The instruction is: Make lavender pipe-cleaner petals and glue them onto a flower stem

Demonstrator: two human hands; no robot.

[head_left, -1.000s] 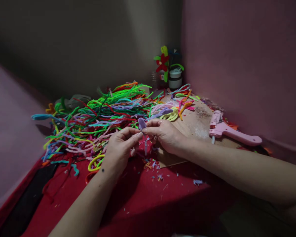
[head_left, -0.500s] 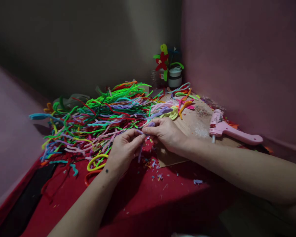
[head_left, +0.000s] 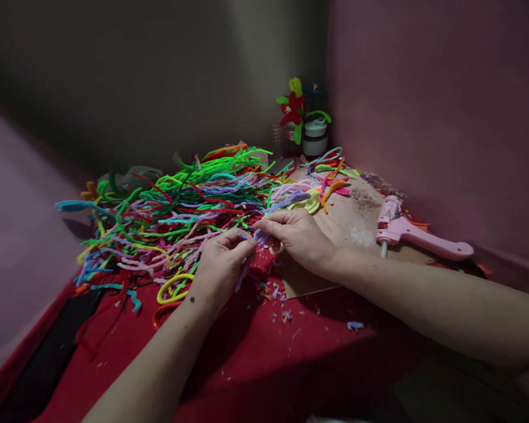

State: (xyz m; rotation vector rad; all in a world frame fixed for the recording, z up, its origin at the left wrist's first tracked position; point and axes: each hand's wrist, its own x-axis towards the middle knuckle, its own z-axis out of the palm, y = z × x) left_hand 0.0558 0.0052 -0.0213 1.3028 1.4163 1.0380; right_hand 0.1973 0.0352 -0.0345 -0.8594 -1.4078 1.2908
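Note:
Between my two hands is a purple pipe cleaner (head_left: 260, 236), fuzzy and partly folded. My left hand (head_left: 223, 261) pinches one part of it, and a purple end hangs below those fingers. Thumb and fingers of my right hand (head_left: 302, 238) close on another part, slightly higher and to the right. The fingertips are a little apart. Behind them spreads a big heap of coloured pipe cleaners (head_left: 189, 202). Just left of my left hand lie scissors with a yellow handle loop (head_left: 171, 289) and a red one, their blades hidden.
A pink glue gun (head_left: 423, 235) rests on the board (head_left: 348, 217) at right. Purple and yellow petal shapes (head_left: 311, 201) lie beyond my right hand. A white jar (head_left: 315, 138) and pipe-cleaner flowers (head_left: 292, 108) stand in the corner. Purple scraps dot the red cloth (head_left: 308, 352).
My left hand has drawn slightly left and away from my right fingertips, so more purple shows between them. The hanging purple end has shifted left with it. The view has moved slightly.

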